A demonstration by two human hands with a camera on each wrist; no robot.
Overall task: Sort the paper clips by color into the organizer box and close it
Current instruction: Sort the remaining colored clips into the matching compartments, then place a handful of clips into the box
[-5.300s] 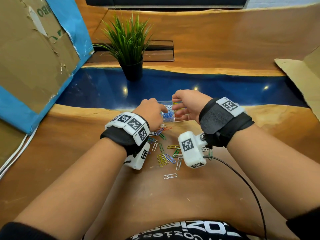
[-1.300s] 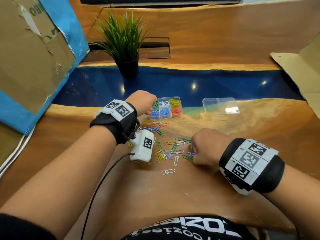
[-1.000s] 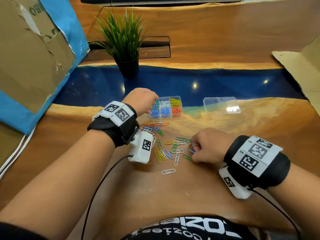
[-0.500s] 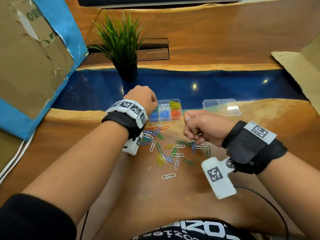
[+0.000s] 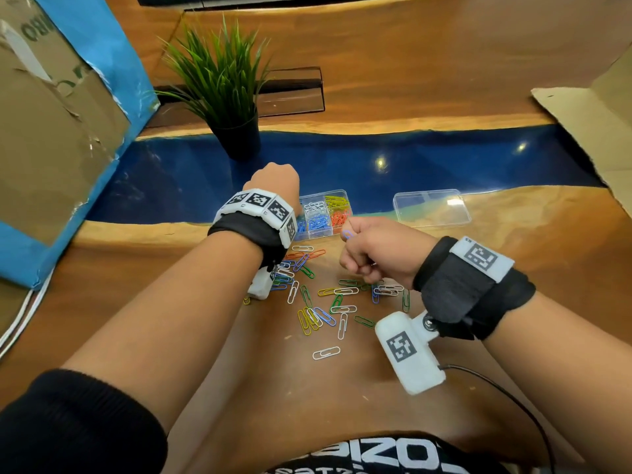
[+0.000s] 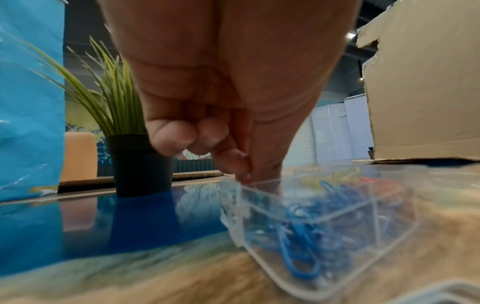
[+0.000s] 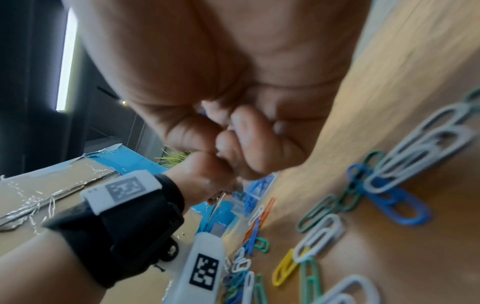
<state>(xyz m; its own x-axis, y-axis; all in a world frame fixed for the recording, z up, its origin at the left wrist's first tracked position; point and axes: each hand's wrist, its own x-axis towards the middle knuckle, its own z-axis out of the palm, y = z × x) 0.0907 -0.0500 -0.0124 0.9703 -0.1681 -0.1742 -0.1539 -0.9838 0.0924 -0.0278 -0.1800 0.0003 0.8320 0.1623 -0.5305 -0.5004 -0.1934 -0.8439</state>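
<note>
The clear organizer box [image 5: 321, 192] stands open at the edge of the blue strip, with white, yellow, blue and orange clips in separate compartments. My left hand [image 5: 273, 186] is at its left end; in the left wrist view my left hand [image 6: 241, 172] pinches the box's corner rim [image 6: 259, 183]. My right hand [image 5: 352, 241] hovers just in front of the box and pinches a blue paper clip [image 5: 348, 234]. Several loose coloured clips [image 5: 328, 302] lie on the wood below it, also seen as loose clips [image 7: 389, 174] under my right hand [image 7: 221, 127].
The box's clear lid [image 5: 431, 208] lies to the right of it. A potted plant [image 5: 236, 124] stands behind the box. A blue-edged cardboard box [image 5: 51, 131] is at the left and cardboard [image 5: 598, 114] at the right. One white clip [image 5: 326, 353] lies nearest me.
My right hand took a blue clip from the pile at the right and lifted it up and forward towards the box. My left hand stayed at the box's left end.
</note>
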